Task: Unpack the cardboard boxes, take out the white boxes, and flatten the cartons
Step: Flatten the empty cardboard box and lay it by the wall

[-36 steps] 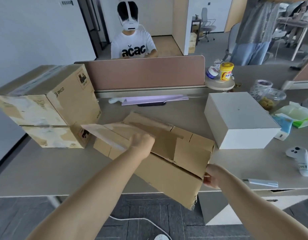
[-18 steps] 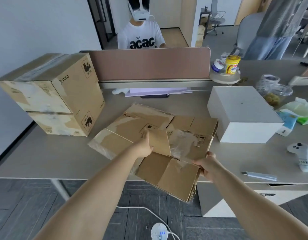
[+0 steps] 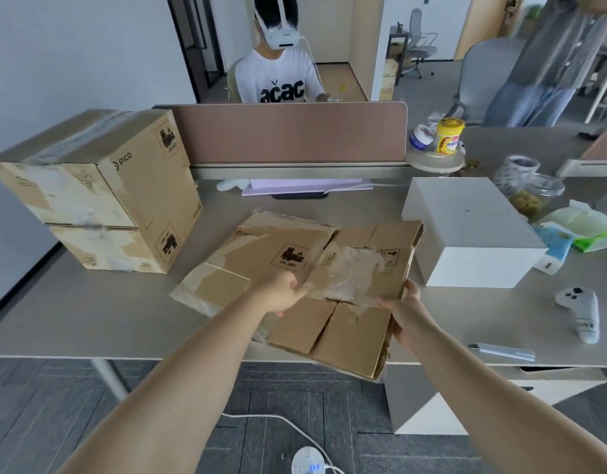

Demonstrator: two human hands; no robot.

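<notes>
The carton (image 3: 254, 254) has dropped flat onto the desk (image 3: 90, 319). The right hand (image 3: 406, 309) clamps its right edge. The left hand (image 3: 281, 292) sits mid-carton, grip unclear.

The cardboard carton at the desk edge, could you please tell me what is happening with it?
A person is flattening the carton on the desk. It lies nearly flat, its near end hanging over the desk edge. The left hand holds it near the middle and the right hand grips its right edge. One white box stands on the desk to the right, and two closed cartons sit stacked at the left.
</notes>
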